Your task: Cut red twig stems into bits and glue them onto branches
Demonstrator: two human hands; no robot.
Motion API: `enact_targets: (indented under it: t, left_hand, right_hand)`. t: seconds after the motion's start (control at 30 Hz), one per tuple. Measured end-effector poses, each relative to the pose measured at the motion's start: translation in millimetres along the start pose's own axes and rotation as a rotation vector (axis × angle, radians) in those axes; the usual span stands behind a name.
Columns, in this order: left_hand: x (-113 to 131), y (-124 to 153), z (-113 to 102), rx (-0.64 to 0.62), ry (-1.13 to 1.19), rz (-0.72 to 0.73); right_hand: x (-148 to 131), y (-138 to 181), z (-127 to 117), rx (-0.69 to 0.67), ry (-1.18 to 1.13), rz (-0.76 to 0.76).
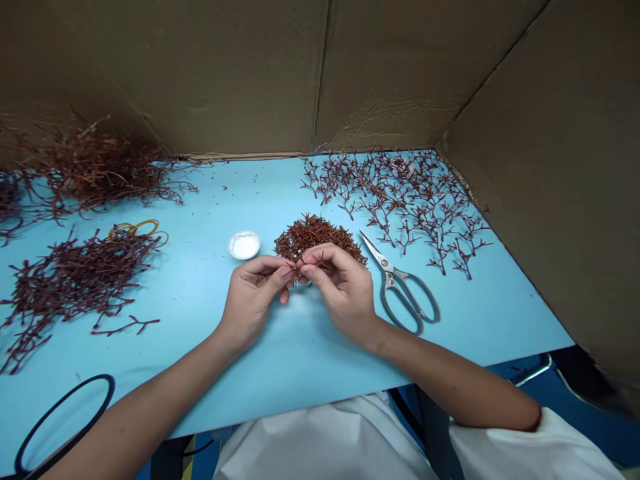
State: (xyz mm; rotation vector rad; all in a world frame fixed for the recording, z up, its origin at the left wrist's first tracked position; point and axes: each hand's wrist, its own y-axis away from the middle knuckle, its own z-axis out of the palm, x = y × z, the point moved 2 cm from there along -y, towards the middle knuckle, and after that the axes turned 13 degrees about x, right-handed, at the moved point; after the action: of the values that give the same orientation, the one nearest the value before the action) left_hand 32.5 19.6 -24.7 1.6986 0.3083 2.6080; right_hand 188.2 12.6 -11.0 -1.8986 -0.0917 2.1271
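My left hand (257,293) and my right hand (343,287) meet over the middle of the table, fingertips almost touching. Between them is a small reddish-brown twig (296,270), pinched by both thumbs and fingers and mostly covered by them. Just behind my hands lies a heap of short cut brown twig pieces (317,232), partly hidden by my fingers. To the left of the heap stands a small white round dish (245,245) with white contents. Scissors with grey handles (395,277) lie half spread to the right of my right hand, blades pointing away.
Branched dark twigs (400,190) are spread at the back right. At left lie a pile of dark red twigs (80,270), yellow rubber bands (143,230) and a tangled brown heap (103,160). Cardboard walls (240,73) enclose the blue table (200,380). A black loop (107,393) is front left.
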Motion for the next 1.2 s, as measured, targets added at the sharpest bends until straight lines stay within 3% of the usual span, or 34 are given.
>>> enact_targets:
  t: [0.3, 0.87, 1.2]
  left_hand:
    - [1, 0, -2, 0.055, -0.057, 0.074]
    - [10, 12, 5, 0.106, -0.232, 0.287]
    - [15, 11, 5, 0.099, -0.269, 0.326]
  right_hand:
    - [-3, 1, -1, -0.002, 0.106, -0.122]
    - [-4, 4, 0, 0.057, 0.162, -0.204]
    - [-1, 1, -2, 0.045, 0.131, -0.235]
